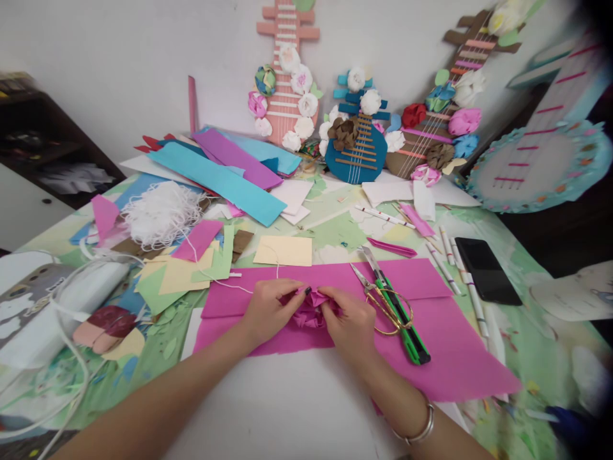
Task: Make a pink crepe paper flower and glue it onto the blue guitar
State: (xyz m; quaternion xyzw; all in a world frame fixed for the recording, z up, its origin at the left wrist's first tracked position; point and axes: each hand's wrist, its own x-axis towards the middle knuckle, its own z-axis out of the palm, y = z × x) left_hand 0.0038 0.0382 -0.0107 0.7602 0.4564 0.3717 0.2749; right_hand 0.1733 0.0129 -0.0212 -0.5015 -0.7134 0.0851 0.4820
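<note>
Between my two hands is a crumpled magenta paper flower (309, 318), folded into petals. My left hand (274, 313) pinches its left edge, thumb and forefinger together. From the other side my right hand (348, 319) grips the flower's right edge with closed fingers. Both hands are over a large magenta paper sheet (460, 345) spread on the table. Right of my right hand, gold-handled scissors (389, 310) lie partly over a green utility knife (407, 326). A white string (215, 278) runs toward my left hand; its end is hidden there.
Paper-flowered instrument models, one pink (287, 118) and one blue (355, 153), lean on the wall. A white yarn heap (160, 214), blue paper strips (225, 185) and paper scraps (167, 275) cover the left. At right lie several markers (445, 268) and a black phone (487, 269).
</note>
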